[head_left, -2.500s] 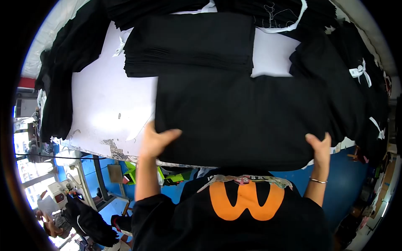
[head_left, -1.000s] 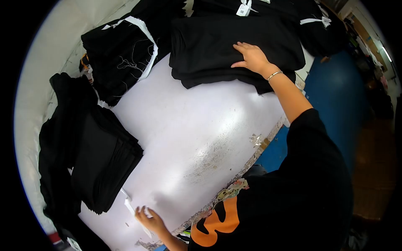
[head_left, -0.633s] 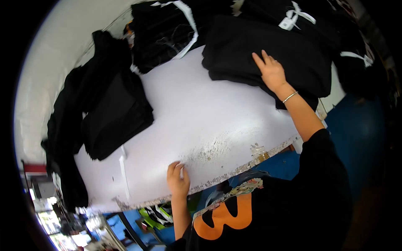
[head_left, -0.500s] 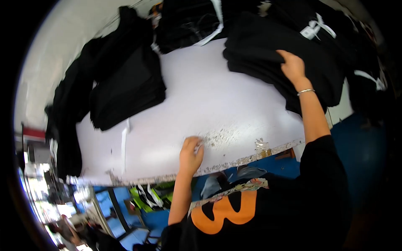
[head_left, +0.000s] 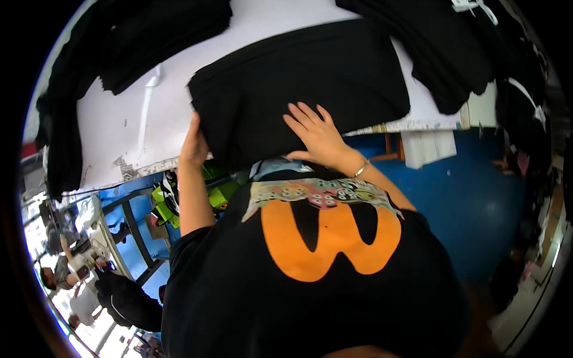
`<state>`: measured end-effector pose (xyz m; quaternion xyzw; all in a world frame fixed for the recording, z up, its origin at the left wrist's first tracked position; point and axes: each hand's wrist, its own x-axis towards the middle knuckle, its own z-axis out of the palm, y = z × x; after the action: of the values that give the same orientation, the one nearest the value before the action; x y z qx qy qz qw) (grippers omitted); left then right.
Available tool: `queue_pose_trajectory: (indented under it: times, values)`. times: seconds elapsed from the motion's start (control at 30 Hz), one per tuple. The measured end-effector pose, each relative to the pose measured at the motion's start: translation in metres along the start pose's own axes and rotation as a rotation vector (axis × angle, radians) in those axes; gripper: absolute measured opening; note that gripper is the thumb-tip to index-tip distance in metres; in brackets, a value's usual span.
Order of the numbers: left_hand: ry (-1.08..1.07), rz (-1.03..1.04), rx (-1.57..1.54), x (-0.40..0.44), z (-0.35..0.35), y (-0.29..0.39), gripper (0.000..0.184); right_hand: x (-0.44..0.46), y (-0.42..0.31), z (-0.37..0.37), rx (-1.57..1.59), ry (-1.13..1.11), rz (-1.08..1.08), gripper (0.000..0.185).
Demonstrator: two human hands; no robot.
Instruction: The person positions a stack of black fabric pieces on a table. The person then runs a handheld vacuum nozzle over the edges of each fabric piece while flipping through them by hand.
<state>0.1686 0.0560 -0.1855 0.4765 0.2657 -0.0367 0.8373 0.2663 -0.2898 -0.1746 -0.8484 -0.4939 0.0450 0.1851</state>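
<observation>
A folded black garment [head_left: 298, 77] lies across the table in front of me, overhanging its near edge. My right hand [head_left: 316, 134] rests flat on its lower part, fingers spread. At the garment's left edge is my left hand [head_left: 194, 143], fingers stretched along the side; part of it is hard to see against the cloth. Another stack of black garments [head_left: 430, 53] lies at the right, and a further black pile [head_left: 161, 36] sits at the upper left.
The white table [head_left: 113, 128] has a worn, chipped front edge. A white strip [head_left: 145, 113] lies on it at the left. White ties [head_left: 477, 8] show on bundles at the upper right. Below stand a white box [head_left: 428, 148] and green-and-black items [head_left: 164, 203]. People [head_left: 65, 274] are at the lower left.
A black garment has come from the right stack to the table's front. My right hand moved down and left onto it; my left hand moved to its left edge. The view has tilted downward.
</observation>
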Motion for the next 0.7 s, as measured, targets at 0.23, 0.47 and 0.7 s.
queue_pose_trajectory:
  times: [0.23,0.47,0.7]
  values:
    - [0.004,0.141,0.366,-0.049,0.004,-0.009,0.107,0.000,0.098,-0.075,-0.399,0.525,0.287,0.079]
    - [0.327,0.289,0.543,-0.037,0.027,0.010,0.077,-0.029,0.162,-0.080,0.143,0.293,0.888,0.066]
    - [0.867,0.739,1.836,-0.024,0.057,0.028,0.072,-0.055,0.109,-0.070,-0.183,0.467,0.737,0.067]
